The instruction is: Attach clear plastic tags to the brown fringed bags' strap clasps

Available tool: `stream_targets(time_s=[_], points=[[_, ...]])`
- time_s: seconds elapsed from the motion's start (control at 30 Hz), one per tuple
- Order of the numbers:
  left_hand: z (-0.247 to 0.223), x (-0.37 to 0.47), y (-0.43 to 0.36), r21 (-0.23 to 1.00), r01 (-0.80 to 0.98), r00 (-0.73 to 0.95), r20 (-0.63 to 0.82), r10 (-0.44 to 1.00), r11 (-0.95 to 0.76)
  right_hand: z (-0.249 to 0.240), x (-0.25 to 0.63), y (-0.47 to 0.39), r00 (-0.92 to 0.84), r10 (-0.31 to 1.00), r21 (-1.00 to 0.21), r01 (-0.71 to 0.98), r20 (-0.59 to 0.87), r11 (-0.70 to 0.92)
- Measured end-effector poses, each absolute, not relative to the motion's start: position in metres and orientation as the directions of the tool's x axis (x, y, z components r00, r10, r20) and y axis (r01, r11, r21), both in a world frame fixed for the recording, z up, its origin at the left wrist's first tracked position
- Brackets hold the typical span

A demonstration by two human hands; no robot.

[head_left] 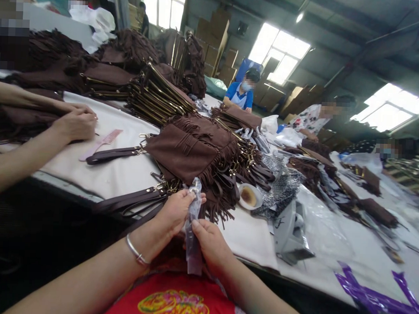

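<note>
My left hand pinches the upper end of a wrist strap in a clear plastic sleeve, close to the table edge. Lower down, my right hand grips the same sleeve between thumb and fingers. The sleeve hangs nearly upright in front of my body, and metal hardware glints through its top. Just beyond my hands lies a pile of dark brown fringed bags. Brown wrist straps with metal clasps stick out of the pile to the left, and more loops hang on its right.
A pink comb lies on the pale table cloth, near a co-worker's hands. Right of the pile are a small bowl, a tape dispenser and purple packaging. Stacked zippered bags rise behind; several co-workers sit farther off.
</note>
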State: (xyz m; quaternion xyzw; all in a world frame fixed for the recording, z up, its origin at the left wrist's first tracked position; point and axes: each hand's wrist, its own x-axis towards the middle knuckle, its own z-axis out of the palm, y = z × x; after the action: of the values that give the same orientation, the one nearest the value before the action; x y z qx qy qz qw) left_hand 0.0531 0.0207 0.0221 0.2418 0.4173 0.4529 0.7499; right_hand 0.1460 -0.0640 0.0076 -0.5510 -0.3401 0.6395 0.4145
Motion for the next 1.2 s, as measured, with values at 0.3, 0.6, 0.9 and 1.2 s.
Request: stream_targets(time_s=[0.3, 0.6, 0.9, 1.2], points=[[0.019, 0.042, 0.015, 0.731, -0.434, 0.265, -0.454, 0.851, 0.526, 0.001, 0.139, -0.062, 0.02, 0.914, -0.912, -0.085, -0.405, -0.402], [0.021, 0.047, 0.019, 0.705, -0.525, 0.178, -0.455, 0.872, 0.476, 0.0, 0.139, -0.084, -0.06, 0.884, -0.881, -0.083, -0.463, -0.466], [0.006, 0.032, -0.014, 0.644, -0.559, 0.29, -0.439, 0.85, 0.523, -0.007, 0.144, -0.077, -0.154, 0.958, -0.944, 0.267, -0.242, -0.196], [0.017, 0.01, -0.014, 0.845, -0.234, 0.301, -0.407, 0.862, 0.481, 0.042, 0.17, 0.004, -0.536, 0.7, 0.024, 0.802, 0.472, 0.597]])
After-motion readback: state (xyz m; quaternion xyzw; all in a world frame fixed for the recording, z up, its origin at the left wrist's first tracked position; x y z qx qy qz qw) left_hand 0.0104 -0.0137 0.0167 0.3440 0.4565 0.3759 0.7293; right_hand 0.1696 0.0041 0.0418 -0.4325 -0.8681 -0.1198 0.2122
